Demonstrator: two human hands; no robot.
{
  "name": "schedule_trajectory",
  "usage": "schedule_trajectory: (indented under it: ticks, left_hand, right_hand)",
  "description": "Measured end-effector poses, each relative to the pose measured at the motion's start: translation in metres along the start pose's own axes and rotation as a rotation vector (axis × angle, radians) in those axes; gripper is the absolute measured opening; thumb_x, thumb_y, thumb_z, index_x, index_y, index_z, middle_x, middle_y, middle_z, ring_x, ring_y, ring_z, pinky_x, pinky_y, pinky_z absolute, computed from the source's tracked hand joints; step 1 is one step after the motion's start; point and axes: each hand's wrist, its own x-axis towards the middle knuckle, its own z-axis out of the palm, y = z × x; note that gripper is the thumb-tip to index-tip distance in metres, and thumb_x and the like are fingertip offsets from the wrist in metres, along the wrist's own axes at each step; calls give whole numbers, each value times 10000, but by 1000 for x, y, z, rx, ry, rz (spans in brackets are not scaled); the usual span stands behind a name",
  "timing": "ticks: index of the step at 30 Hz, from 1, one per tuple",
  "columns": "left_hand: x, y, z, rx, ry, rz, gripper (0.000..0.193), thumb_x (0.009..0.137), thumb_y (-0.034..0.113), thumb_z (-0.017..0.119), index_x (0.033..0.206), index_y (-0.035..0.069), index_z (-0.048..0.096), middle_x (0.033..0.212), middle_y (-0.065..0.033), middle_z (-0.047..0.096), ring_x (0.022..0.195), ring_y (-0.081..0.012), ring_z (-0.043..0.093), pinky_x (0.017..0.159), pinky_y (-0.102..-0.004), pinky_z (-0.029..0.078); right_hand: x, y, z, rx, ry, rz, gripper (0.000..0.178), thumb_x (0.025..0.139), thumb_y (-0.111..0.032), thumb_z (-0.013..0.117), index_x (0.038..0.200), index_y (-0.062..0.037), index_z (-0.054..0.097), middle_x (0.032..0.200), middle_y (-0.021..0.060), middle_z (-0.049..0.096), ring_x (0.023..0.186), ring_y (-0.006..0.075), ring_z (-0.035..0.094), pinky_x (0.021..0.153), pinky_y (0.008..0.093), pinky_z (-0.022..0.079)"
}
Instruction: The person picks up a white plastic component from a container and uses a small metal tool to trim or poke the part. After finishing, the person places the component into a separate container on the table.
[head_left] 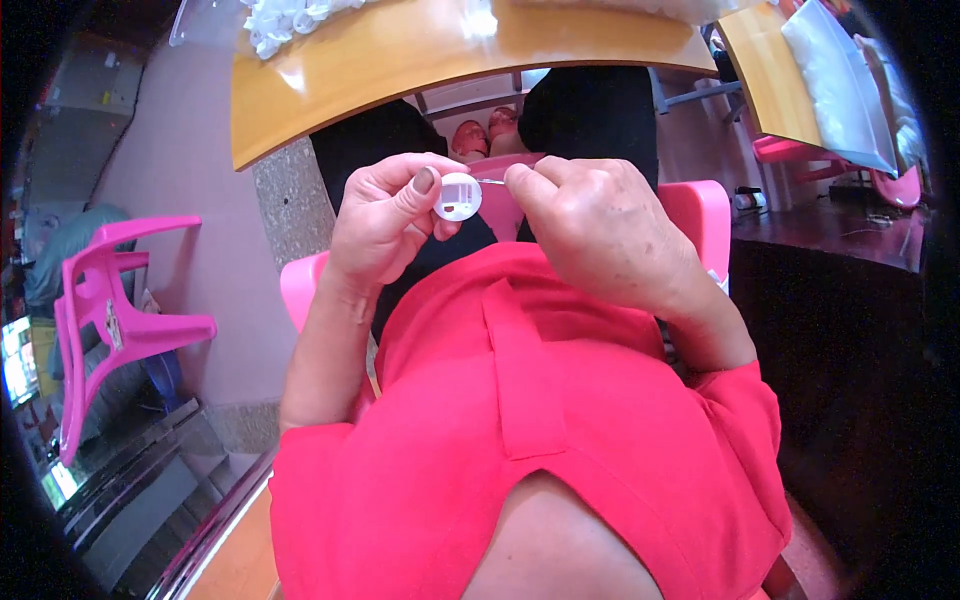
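In front of my lap, my left hand (pixel 385 215) pinches a small round white plastic piece (pixel 470 207) between thumb and fingers. Its visible side has a pale rectangular recess and a few small dark details. From the right, my right hand (pixel 605 225) is closed on a thin metal tool (pixel 491 181), of which only a short slim end shows. That end points at the upper right rim of the round piece; whether it touches is too small to tell. The fingertips of my right hand are mostly hidden behind its knuckles.
A wooden table (pixel 450 70) spans the far side, with a pile of small white pieces (pixel 285 22) at its left. Another table (pixel 765 70) at the right bears a clear bag (pixel 840 90) of white items. A pink chair (pixel 110 310) stands left; I sit on another pink chair (pixel 695 225).
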Motion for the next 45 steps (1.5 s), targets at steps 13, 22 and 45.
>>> schedule_trajectory:
  ticks: [13, 22, 45]
  left_hand:
    - [72, 130, -10, 96, 366, 389, 244, 972, 206, 504, 1055, -17, 558, 950, -131, 629, 841, -207, 603, 725, -317, 499]
    - [169, 156, -25, 1123, 652, 741, 217, 872, 144, 648, 1018, -16, 642, 821, -64, 653, 744, -151, 623, 678, -288, 517]
    - [272, 34, -8, 1409, 365, 198, 338, 838, 254, 510, 1037, 19, 647, 1006, -267, 632, 978, -424, 602, 823, -474, 479]
  right_hand:
    - [-1, 14, -8, 83, 9, 73, 96, 703, -16, 585, 782, 0, 534, 680, 154, 577, 647, 334, 623, 569, 408, 511]
    - [6, 19, -14, 71, -111, 124, 108, 718, -40, 582, 804, 12, 542, 737, 175, 611, 707, 342, 644, 620, 412, 529]
    - [5, 34, -17, 149, -190, 178, 285, 910, -244, 504, 811, -6, 626, 753, 199, 658, 713, 346, 667, 633, 432, 538]
